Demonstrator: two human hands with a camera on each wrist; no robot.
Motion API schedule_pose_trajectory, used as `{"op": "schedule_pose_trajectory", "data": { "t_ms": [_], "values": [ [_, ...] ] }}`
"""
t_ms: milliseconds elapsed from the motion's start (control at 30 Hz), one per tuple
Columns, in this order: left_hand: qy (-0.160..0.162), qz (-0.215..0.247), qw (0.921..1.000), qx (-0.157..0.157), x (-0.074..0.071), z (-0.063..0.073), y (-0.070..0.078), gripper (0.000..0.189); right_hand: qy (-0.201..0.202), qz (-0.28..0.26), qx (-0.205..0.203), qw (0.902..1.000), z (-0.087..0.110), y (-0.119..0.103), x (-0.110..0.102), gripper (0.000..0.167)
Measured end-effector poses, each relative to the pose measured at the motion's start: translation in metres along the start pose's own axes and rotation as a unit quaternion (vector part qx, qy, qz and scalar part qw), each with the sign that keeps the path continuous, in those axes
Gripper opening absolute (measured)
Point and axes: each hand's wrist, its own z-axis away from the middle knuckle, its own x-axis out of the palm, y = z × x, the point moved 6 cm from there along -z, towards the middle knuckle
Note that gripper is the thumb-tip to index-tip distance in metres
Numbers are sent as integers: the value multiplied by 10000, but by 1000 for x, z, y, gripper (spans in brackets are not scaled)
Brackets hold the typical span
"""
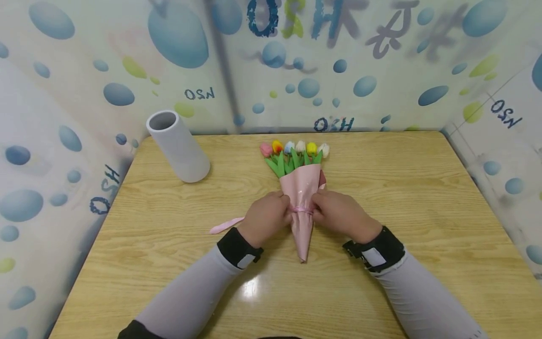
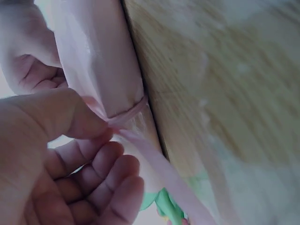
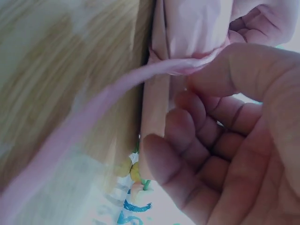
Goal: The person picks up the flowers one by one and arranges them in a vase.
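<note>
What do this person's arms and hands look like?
The left hand and right hand wear no gloves. A pale grey left sleeve and right sleeve cover the forearms. The black left wristband and right wristband each show a whitish patch.

Lower stems hidden in wrapper (image 1: 299,188), ribbon (image 3: 105,97) cropped in wrist views

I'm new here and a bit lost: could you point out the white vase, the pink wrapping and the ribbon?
White vase (image 1: 180,151), head view: the middle of its outer side.
Pink wrapping (image 1: 301,189), head view: its front, upper half.
Ribbon (image 2: 158,165), left wrist view: its loose trailing strip.
</note>
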Motion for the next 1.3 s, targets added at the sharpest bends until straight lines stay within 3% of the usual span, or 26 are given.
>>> {"op": "schedule_pose_trajectory", "data": {
  "t_ms": [200, 467, 767, 933, 1100, 1300],
  "values": [
    [41, 372, 9992, 148, 0, 1, 5, 12, -39, -408, -177, 9990, 1, -3, 0, 9],
    [17, 850, 9955, 407, 4, 0, 8, 9, 268, -735, -604, 9951, -1, -7, 1, 9],
    [-239, 1604, 9858, 443, 2, -4, -1, 15, 78, -1480, -283, 9885, -1, -1, 0, 9],
    [-307, 1639, 9851, 418, 0, -3, -6, 16, -5, -1457, -171, 9892, 2, 2, -1, 11],
    [-434, 1544, 9869, 182, -2, -1, -11, 12, 35, -1058, -125, 9943, 4, 8, -5, 6],
    [-470, 1479, 9879, -30, -5, 0, -16, 7, -107, -877, 81, 9961, 4, 18, -4, 12]
  ]
}}
